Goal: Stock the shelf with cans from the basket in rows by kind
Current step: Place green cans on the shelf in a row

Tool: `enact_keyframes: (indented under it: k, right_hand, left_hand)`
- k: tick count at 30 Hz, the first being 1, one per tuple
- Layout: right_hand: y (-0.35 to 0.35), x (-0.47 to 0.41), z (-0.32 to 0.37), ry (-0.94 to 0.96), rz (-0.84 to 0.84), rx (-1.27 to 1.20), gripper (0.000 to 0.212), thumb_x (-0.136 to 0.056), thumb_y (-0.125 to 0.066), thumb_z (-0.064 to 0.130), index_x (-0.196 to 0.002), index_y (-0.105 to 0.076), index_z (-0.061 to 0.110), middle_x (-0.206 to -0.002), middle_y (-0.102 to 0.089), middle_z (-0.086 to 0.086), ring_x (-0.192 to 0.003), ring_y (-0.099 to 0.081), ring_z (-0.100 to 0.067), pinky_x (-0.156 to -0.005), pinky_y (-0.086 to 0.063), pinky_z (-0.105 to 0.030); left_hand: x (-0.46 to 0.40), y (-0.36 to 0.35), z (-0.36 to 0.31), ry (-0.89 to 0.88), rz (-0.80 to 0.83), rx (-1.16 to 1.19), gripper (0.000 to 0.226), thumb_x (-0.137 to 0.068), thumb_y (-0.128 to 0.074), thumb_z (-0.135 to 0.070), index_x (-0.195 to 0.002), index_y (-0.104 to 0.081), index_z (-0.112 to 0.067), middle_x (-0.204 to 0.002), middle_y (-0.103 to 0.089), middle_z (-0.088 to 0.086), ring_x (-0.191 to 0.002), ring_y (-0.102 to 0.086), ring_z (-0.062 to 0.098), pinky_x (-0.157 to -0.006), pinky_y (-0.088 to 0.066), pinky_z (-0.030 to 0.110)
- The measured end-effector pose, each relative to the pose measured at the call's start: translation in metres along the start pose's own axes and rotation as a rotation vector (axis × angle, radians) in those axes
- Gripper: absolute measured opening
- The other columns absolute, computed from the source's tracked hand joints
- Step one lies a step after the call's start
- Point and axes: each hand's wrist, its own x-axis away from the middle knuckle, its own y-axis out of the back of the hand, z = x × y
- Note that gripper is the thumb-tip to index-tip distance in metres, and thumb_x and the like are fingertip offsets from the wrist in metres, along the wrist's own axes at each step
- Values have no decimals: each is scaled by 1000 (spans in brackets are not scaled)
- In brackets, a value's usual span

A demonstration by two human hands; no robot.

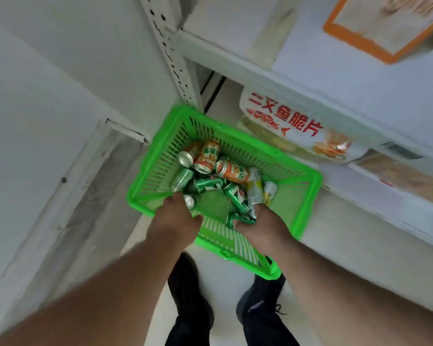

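A bright green plastic basket (309, 197) stands on the floor below me, holding several drink cans. Orange cans (207, 157) lie at its far side, green cans (183, 179) in the middle and left, yellow-white cans (256, 188) to the right. Both my hands reach down into the basket. My left hand (178, 217) curls over a green can (189, 201) whose silver top peeks out beside the fingers. My right hand (259, 224) grips another green can (238, 216) near the basket's front, close to the yellow cans. The fingertips of both hands are hidden.
White shelving (285, 79) rises on the right, with a white snack bag with red lettering (294, 126) on a lower shelf and an orange-framed pack (383, 23) above. A perforated shelf post (171, 53) stands behind the basket. A white wall lies left; my dark shoes (190, 303) are below.
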Motion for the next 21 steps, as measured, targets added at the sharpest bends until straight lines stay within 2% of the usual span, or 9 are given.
enact_keyframes:
  k: [4, 7, 10, 12, 14, 18, 21]
  right_hand:
    - [-37, -75, -18, 26, -106, 65, 56, -78, -74, 52, -120, -58, 18, -112, -70, -5, -101, -69, -31, -83, -58, -37]
    - [-52, -119, -19, 45, -179, 138, 58, -79, -78, 47, -125, -59, 16, -117, -68, -8, -105, -69, -32, -88, -58, -39]
    - [-64, -155, -19, 83, -208, 236, 60, -82, -78, 47, -128, -56, 15, -117, -68, -7, -106, -68, -31, -87, -59, -40]
    - [-73, -173, -19, 78, -179, 348, 56, -87, -76, 44, -127, -54, 11, -118, -66, -9, -109, -67, -31, -85, -57, -38]
    - [-82, -187, -19, 59, -178, 445, 58, -89, -75, 41, -131, -52, 9, -124, -63, -10, -113, -66, -31, -87, -55, -39]
    - [-97, -207, -15, 16, -232, 566, 58, -91, -74, 35, -135, -51, 7, -128, -62, -11, -112, -68, -28, -86, -56, -38]
    - [-101, -209, -9, -13, -275, 591, 48, -93, -69, 23, -134, -50, 5, -128, -60, -13, -109, -69, -29, -85, -57, -39]
  left_hand:
    - [-66, -49, 16, -27, 11, -198, 86, -81, -72, -53, -144, -30, -13, -136, -48, 15, -123, -52, 38, -98, -49, 48]
    - [-102, -75, 22, -18, -13, -341, 98, -76, -72, -62, -147, -27, -12, -139, -48, 14, -123, -53, 36, -97, -48, 46]
    - [-133, -98, 23, 19, 11, -421, 120, -73, -71, -70, -155, -9, -9, -152, -38, 16, -130, -48, 36, -100, -44, 45]
    - [-151, -109, 21, 47, 23, -461, 126, -71, -71, -72, -155, -2, -8, -154, -35, 17, -132, -48, 36, -101, -43, 45]
    - [-165, -117, 21, 82, 0, -464, 120, -71, -75, -66, -152, -8, -8, -148, -41, 15, -129, -52, 34, -98, -44, 44]
    - [-185, -127, 28, 47, -135, -368, 74, -81, -75, -33, -134, -29, -11, -131, -54, 12, -115, -62, 35, -87, -50, 43]
    - [-182, -120, 30, 10, -122, -316, 66, -80, -72, -25, -130, -32, -14, -125, -54, 12, -111, -63, 38, -85, -52, 44]
